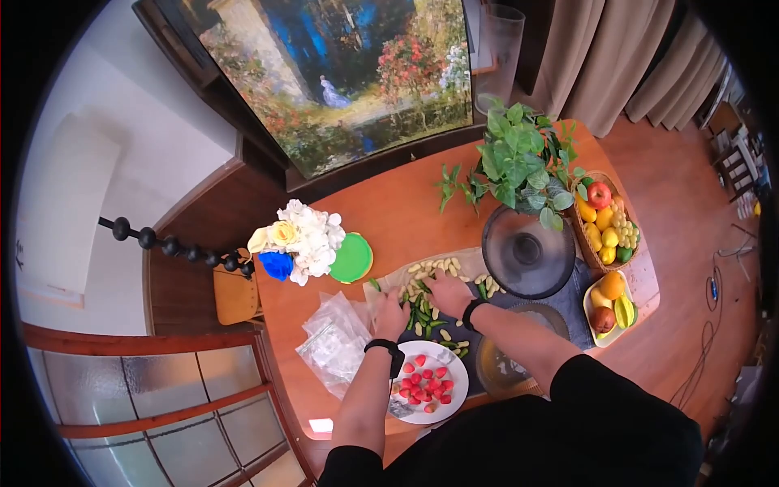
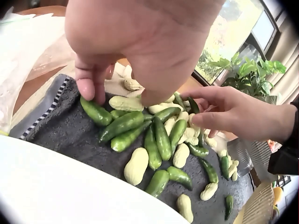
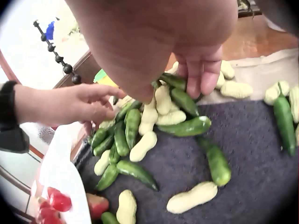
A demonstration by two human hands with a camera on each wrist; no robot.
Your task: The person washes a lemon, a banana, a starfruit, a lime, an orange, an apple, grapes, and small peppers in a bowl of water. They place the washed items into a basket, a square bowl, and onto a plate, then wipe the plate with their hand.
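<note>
Green peppers (image 2: 124, 126) and pale peanuts (image 2: 136, 166) in their shells lie mixed on a dark grey cloth (image 3: 252, 140). My left hand (image 1: 391, 318) reaches down at the left of the pile; its fingertips touch a pepper, and the thumb lies apart among the peanuts. Over the far side of the pile is my right hand (image 1: 448, 294), fingers pointing down beside a pepper and several peanuts, thumb spread from them. Its palm hides part of the pile in the right wrist view. Close in front of the hands stands a white plate (image 1: 457, 369) with red strawberries (image 1: 426, 388).
Clear plastic bags (image 1: 333, 345) lie left of the plate. A large dark glass bowl (image 1: 507, 268) stands behind my right forearm, and a see-through dish (image 1: 495, 365) partly under it. Farther out are a fruit basket (image 1: 599, 264), a fruit tray (image 1: 592, 329), a leafy plant (image 1: 519, 158) and flowers (image 1: 312, 235).
</note>
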